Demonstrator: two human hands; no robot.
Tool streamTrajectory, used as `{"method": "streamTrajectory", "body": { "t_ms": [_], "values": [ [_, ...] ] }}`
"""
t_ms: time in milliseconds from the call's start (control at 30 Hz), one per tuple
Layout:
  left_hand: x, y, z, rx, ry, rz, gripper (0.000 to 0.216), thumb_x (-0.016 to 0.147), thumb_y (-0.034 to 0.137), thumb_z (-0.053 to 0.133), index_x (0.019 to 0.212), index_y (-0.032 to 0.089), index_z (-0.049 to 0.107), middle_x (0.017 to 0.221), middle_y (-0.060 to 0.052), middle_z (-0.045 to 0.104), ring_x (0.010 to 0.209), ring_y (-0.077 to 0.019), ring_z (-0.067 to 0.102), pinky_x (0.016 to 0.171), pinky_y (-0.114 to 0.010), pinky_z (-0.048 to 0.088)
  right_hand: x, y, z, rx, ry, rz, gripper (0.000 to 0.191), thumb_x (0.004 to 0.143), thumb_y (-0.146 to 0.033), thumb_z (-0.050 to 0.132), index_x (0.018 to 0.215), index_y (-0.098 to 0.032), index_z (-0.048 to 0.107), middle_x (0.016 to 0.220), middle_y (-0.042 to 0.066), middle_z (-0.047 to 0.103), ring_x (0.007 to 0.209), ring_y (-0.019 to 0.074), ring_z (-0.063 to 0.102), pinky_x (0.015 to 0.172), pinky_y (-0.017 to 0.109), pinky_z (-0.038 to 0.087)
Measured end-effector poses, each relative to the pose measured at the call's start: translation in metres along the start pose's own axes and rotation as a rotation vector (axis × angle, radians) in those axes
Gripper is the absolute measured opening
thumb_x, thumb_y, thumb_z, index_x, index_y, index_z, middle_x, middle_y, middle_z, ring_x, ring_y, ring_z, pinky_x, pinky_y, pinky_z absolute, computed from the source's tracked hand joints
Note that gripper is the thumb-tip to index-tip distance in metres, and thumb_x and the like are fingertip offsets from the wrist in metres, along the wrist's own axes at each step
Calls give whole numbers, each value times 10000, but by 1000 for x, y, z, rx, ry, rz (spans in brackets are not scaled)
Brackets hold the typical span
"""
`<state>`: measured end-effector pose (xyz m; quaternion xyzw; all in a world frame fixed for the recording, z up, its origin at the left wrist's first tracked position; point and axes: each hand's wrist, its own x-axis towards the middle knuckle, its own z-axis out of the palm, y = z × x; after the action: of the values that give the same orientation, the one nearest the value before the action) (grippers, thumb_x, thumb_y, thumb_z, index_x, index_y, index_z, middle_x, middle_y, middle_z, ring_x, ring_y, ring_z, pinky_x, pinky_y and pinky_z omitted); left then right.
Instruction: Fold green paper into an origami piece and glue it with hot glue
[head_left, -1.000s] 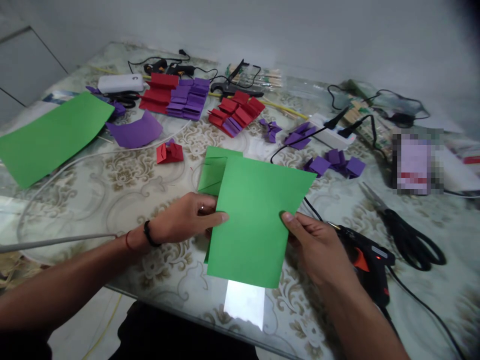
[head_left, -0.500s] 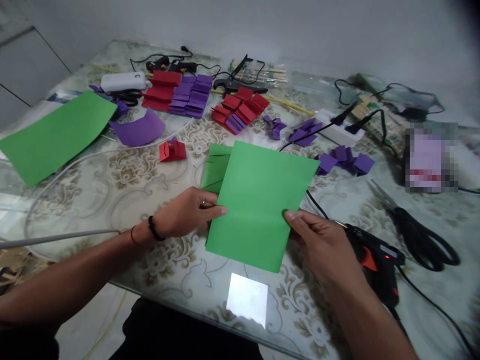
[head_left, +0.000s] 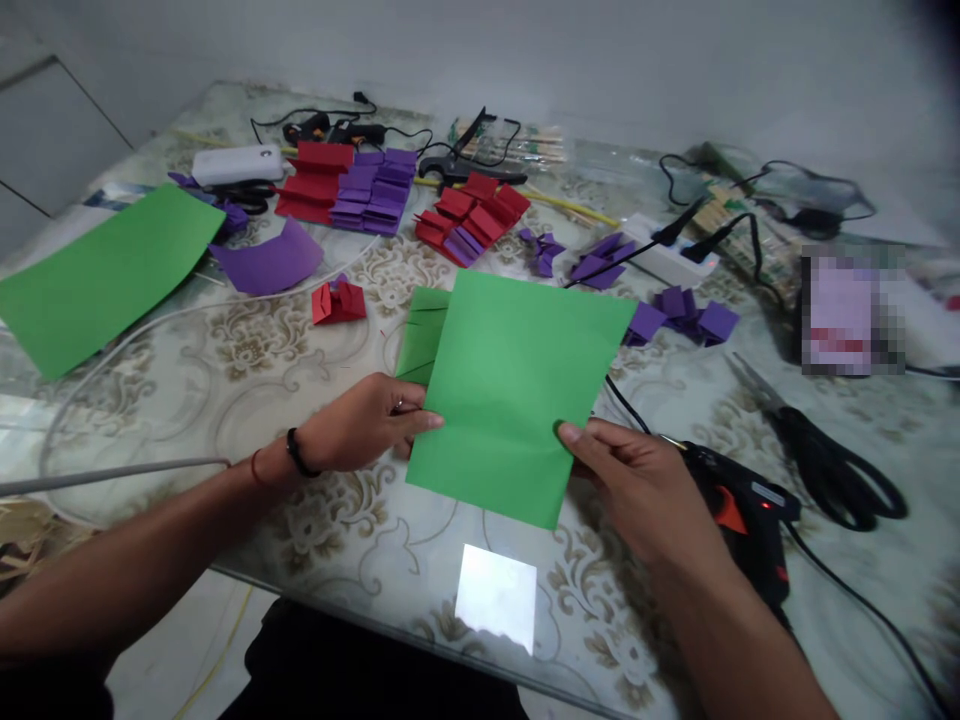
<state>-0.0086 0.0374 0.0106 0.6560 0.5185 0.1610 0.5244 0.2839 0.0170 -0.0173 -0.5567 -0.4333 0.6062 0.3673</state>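
Observation:
A green paper sheet (head_left: 517, 385) is held flat just above the table between both hands. My left hand (head_left: 364, 425) pinches its left edge, thumb on top. My right hand (head_left: 637, 485) pinches its right edge the same way. A faint crease runs across the sheet at the level of my thumbs. Another green piece with cut slits (head_left: 424, 335) lies partly under the sheet on its left side.
A black and orange glue gun (head_left: 739, 515) lies right of my right hand, black scissors (head_left: 825, 465) beyond it. Folded red (head_left: 469, 215) and purple paper pieces (head_left: 379, 190), a big green sheet (head_left: 101, 270), cables and a white power strip (head_left: 667, 260) cover the glass-topped table (head_left: 247, 360).
The green sheet has moved away from me and sits higher over the table, with a crease now showing across it. Both hands keep the same grip on its edges.

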Motion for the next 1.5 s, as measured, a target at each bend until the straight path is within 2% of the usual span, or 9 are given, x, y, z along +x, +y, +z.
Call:
{"method": "streamTrajectory", "body": {
  "t_ms": [200,400,567,767,1000,1100,1233,1300,1500],
  "values": [
    [0,1,1,-3,-1,-11,402,901,482,583,635,220,433,582,21,596,589,-183,702,520,-246,433,-1,3,-1,-66,67,-65,353,811,-539,870,664,-244,745,669,-11,677,636,151,621,652,259,557],
    [0,1,-3,36,73,34,432,905,464,595,606,222,398,550,41,530,564,-163,669,506,-235,405,-1,0,-3,-100,-54,-28,343,837,-586,827,777,-249,802,802,26,766,733,203,690,732,316,587],
    [0,0,-5,49,65,45,433,917,463,599,603,213,439,554,36,550,559,-144,636,526,-233,428,-4,-5,2,-158,24,-55,396,822,-595,827,690,-230,750,698,11,704,680,194,661,687,308,574],
    [1,0,-6,-6,112,21,378,916,479,620,667,200,568,611,16,597,629,-173,665,581,-257,516,0,-4,6,-6,-18,-21,354,772,-598,858,786,-248,806,809,17,775,728,189,703,755,312,602],
    [1,-1,-8,-56,125,32,365,901,493,664,690,198,621,639,1,650,652,-178,678,610,-264,576,0,-8,8,-28,33,-42,386,752,-623,855,797,-242,813,758,18,764,696,193,702,757,330,609],
    [1,-2,-8,-56,139,16,367,917,490,643,701,195,628,690,-10,677,698,-187,707,660,-281,606,-1,-10,9,-57,-39,-15,404,755,-634,847,755,-234,791,725,2,719,675,173,666,721,303,609],
    [1,0,-8,-43,153,22,346,914,462,651,693,195,647,675,-1,673,668,-172,694,646,-267,607,-3,-12,9,-110,20,-33,435,741,-625,857,656,-221,720,613,-31,598,586,139,555,628,277,594],
    [1,3,-9,-46,161,29,327,905,438,658,686,195,656,659,9,668,633,-153,669,633,-250,602,-3,-12,9,-112,32,-40,447,751,-641,845,672,-221,714,626,-30,618,600,149,599,642,284,602],
    [3,2,-8,-77,173,35,317,912,458,653,734,195,665,707,5,688,668,-151,673,640,-237,596,-5,-15,9,-107,-119,84,509,735,-711,830,719,-222,692,702,33,779,695,241,798,656,298,609]
  ]
}}
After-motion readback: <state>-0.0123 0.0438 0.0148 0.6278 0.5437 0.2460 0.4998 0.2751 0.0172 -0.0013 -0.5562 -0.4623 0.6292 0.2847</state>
